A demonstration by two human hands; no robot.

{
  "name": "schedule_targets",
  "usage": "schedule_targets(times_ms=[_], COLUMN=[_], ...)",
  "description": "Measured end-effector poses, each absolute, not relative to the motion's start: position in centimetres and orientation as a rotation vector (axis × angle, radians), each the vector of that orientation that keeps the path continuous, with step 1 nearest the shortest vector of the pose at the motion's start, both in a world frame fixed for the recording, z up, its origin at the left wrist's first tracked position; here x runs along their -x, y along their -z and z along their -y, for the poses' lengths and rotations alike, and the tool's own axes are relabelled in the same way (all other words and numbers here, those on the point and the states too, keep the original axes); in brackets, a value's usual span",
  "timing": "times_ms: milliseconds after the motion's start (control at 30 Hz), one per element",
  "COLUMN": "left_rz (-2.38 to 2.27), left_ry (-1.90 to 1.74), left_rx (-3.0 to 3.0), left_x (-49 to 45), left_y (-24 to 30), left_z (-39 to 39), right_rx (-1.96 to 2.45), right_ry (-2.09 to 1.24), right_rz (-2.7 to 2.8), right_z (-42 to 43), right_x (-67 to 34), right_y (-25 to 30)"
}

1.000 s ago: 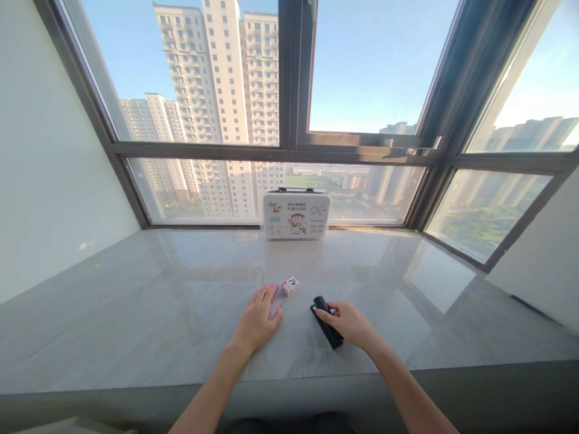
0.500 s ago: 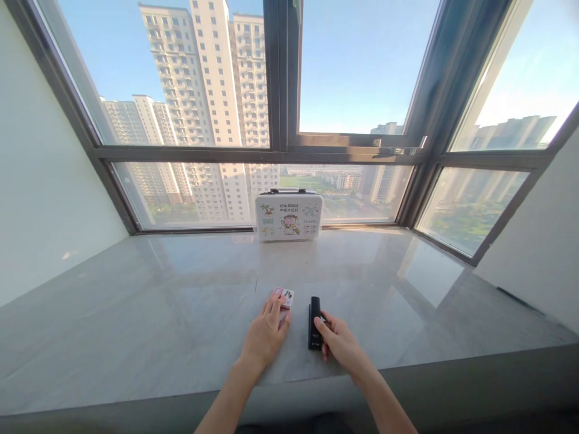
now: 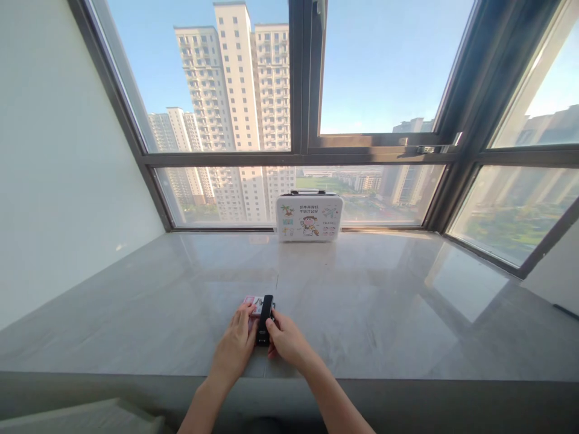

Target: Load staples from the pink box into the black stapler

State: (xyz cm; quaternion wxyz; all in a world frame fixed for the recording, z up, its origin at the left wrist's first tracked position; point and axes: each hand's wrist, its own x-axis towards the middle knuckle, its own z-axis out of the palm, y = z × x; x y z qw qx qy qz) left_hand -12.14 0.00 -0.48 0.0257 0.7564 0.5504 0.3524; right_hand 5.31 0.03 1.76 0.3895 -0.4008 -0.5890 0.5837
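My left hand (image 3: pixel 234 346) lies over a small white-and-pink box (image 3: pixel 257 302) on the grey stone sill, its fingers closed on the near part of it. Part of the box is hidden under those fingers. Right beside the box, a black stapler (image 3: pixel 266 313) lies lengthwise, pointing away from me. My right hand (image 3: pixel 289 340) grips it from the right side, thumb on top. The left thumb comes up close to the stapler's left side; I cannot tell whether they touch.
A white carry case (image 3: pixel 310 226) with cartoon prints and a dark handle stands against the window at the back of the sill (image 3: pixel 384 313). A thin dark strip (image 3: pixel 565 311) lies at the far right. A white wall (image 3: pixel 67 181) bounds the left side.
My right hand has brought the stapler leftward, up to the small box under my left hand. The view has shifted, so the case and window appear farther right.
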Motion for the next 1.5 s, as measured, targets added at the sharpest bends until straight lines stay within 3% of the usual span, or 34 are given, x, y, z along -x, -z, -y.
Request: schedule_targets(times_ms=[1500], left_rz=[-1.744], left_ry=[-1.133], left_rx=[-2.292], left_x=[12.6], left_y=[-0.5], left_z=[-0.7], right_rx=[1.069], right_ry=[-1.364], right_rz=[1.564], right_z=[-0.6], right_x=[-4.5], right_y=[-1.2])
